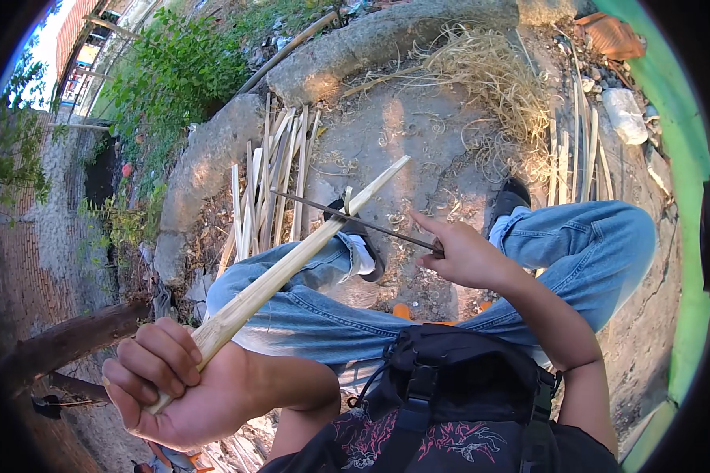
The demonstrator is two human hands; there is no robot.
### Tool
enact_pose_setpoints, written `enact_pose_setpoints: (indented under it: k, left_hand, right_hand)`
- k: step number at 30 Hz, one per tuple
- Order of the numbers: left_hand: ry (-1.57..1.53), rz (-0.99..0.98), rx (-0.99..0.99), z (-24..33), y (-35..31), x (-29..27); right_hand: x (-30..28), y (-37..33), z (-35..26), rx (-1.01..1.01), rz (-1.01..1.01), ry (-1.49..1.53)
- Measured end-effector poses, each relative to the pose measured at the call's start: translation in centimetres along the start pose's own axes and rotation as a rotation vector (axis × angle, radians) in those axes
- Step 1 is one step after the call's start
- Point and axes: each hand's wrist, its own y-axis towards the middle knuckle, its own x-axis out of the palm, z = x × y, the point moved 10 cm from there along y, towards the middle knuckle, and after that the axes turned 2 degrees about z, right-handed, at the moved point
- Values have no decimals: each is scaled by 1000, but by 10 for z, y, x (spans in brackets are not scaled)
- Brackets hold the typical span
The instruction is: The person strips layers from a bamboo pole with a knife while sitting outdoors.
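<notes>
My left hand (166, 382) is wrapped round the near end of a long pale wooden stick (272, 280), which slants up and away to the right above my left leg. In my right hand (469, 254) is a knife with a long, thin dark blade (394, 233), its index finger stretched out forward. The blade crosses the stick near its far end. A small curled shaving (347, 199) stands up from the stick where the blade meets it. The knife's handle is mostly hidden inside my right hand.
Split wooden strips (280, 169) lie in a pile ahead on the left, and more strips (580, 158) on the right. A heap of thin shavings (493, 83) rests near a concrete kerb (386, 39). A green wall (682, 197) bounds the right; a log (79, 343) lies at left.
</notes>
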Motion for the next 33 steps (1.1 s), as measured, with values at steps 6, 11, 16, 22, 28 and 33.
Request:
enact_pose_setpoints:
  k: [6,11,16,22,28,33]
  left_hand:
    - [-23,-52,-14,-1,-5,11]
    - [-20,-43,-5,-1,-9,16]
    - [-20,-68,-21,-1,-11,20]
    - [-17,-54,-19,0,-9,19]
    - [108,53,-21,-2,0,-6]
    - [14,-56,-65,-4,-4,2]
  right_hand:
    - [2,-5,-6,-28,113,-73]
    - [10,-20,-39,-54,50,-14]
    - [26,12,19,85,36,51]
    - [22,-13,-29,-162,150,23]
    - [25,-2,-20,-12,141,-121]
    - [33,28,35,42,167,-130]
